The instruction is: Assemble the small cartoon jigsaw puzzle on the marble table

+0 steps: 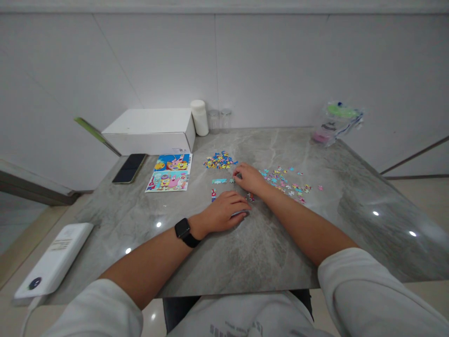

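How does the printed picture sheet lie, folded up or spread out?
Spread out: the picture sheet lies flat on the table, both its printed panels facing up.

You have two hands (226,213) (250,179), one watch (182,228), one table (266,262), one picture sheet (170,180), one phone (129,168), one white box (150,122), one white bottle (199,119), two clear glasses (213,122) (226,121), one plastic bag (336,122) and one corded white device (56,260). Your puzzle pieces (219,181) make one heap (220,160) and one scatter (274,179), too small to count singly.

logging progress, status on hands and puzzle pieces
Right hand beside teal strip, grip unclear. Left hand palm down. Puzzle pile beyond, scattered pieces to the right. No obstruction seen.
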The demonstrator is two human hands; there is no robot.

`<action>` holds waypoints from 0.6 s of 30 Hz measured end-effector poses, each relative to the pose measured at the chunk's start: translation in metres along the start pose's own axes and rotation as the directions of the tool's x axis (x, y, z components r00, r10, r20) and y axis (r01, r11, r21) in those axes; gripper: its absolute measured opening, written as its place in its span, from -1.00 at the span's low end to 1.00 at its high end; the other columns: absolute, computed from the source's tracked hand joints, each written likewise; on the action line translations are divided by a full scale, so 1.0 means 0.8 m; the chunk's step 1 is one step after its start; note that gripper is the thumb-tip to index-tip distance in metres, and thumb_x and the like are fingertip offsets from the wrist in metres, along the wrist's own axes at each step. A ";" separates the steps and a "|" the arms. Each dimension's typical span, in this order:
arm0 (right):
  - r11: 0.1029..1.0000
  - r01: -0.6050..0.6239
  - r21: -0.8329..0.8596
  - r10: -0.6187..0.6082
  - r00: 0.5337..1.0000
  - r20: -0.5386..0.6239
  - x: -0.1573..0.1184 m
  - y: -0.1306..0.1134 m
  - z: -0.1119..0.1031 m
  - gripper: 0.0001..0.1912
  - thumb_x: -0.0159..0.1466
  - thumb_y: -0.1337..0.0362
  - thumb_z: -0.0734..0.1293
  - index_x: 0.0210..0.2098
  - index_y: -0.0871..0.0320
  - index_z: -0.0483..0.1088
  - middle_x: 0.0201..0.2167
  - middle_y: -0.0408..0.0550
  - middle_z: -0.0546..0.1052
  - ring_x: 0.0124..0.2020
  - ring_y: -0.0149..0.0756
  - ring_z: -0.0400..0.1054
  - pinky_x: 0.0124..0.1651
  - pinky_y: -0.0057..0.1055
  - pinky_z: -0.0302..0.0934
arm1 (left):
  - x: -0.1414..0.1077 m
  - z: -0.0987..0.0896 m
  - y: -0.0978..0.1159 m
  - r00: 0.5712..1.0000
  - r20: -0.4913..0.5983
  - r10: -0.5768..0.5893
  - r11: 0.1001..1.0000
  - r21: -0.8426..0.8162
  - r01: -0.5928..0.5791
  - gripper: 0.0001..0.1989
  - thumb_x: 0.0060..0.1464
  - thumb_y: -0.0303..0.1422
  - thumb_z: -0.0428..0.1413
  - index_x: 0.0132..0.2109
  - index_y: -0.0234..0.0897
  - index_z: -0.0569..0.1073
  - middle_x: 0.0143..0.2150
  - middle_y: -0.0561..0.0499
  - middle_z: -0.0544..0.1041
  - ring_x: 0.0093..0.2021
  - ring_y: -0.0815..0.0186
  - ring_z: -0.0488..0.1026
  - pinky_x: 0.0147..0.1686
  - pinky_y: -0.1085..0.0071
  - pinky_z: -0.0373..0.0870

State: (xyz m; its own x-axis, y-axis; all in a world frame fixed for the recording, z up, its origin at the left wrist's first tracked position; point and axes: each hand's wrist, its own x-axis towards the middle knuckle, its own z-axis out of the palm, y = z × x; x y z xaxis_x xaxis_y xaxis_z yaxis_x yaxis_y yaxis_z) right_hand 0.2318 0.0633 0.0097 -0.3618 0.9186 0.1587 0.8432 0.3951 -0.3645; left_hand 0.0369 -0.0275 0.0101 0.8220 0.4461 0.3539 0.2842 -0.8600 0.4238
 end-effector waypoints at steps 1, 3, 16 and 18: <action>1.000 0.005 -0.005 -0.005 1.000 -0.009 -0.001 0.001 0.000 -0.82 0.39 0.32 0.35 -0.08 0.12 0.61 -0.02 0.07 0.55 0.02 -0.16 0.45 0.14 -0.32 0.29 | 0.000 0.000 0.000 1.000 0.000 0.001 1.000 -0.001 -0.001 -0.73 0.46 -0.30 0.03 0.13 -0.20 0.57 0.09 -0.14 0.62 0.15 0.12 0.49 0.23 0.09 0.37; 1.000 0.028 -0.012 -0.028 1.000 -0.013 -0.003 0.002 -0.001 -0.80 0.39 0.30 0.37 -0.04 0.10 0.61 0.02 0.06 0.54 0.02 -0.16 0.46 0.15 -0.32 0.29 | 0.001 -0.001 0.001 1.000 -0.001 0.001 1.000 -0.003 -0.001 -0.74 0.46 -0.30 0.04 0.12 -0.20 0.57 0.09 -0.14 0.62 0.14 0.12 0.49 0.23 0.09 0.37; 0.996 -0.015 -0.087 0.013 1.000 -0.020 -0.003 0.008 -0.011 -0.77 0.44 0.24 0.34 -0.04 0.12 0.63 0.01 0.06 0.57 0.01 -0.18 0.48 0.13 -0.35 0.29 | 0.001 -0.001 0.000 1.000 0.002 0.008 1.000 0.002 -0.008 -0.75 0.45 -0.32 0.06 0.12 -0.22 0.57 0.09 -0.12 0.62 0.12 0.14 0.49 0.21 0.13 0.36; 0.994 -0.035 -0.102 0.034 0.999 -0.014 -0.004 0.014 -0.017 -0.78 0.43 0.26 0.35 -0.04 0.12 0.64 -0.01 0.05 0.58 -0.01 -0.18 0.48 0.11 -0.35 0.30 | 0.001 -0.001 0.000 1.000 0.004 0.011 1.000 0.001 -0.011 -0.74 0.45 -0.32 0.06 0.13 -0.21 0.57 0.10 -0.12 0.62 0.12 0.15 0.49 0.22 0.13 0.36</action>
State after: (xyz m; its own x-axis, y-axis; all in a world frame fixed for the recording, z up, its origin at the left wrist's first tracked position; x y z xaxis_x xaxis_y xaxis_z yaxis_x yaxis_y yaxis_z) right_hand 0.2476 0.0650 0.0178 -0.3273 0.9315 0.1587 0.8916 0.3601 -0.2746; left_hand 0.0370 -0.0272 0.0114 0.8271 0.4359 0.3549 0.2759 -0.8649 0.4194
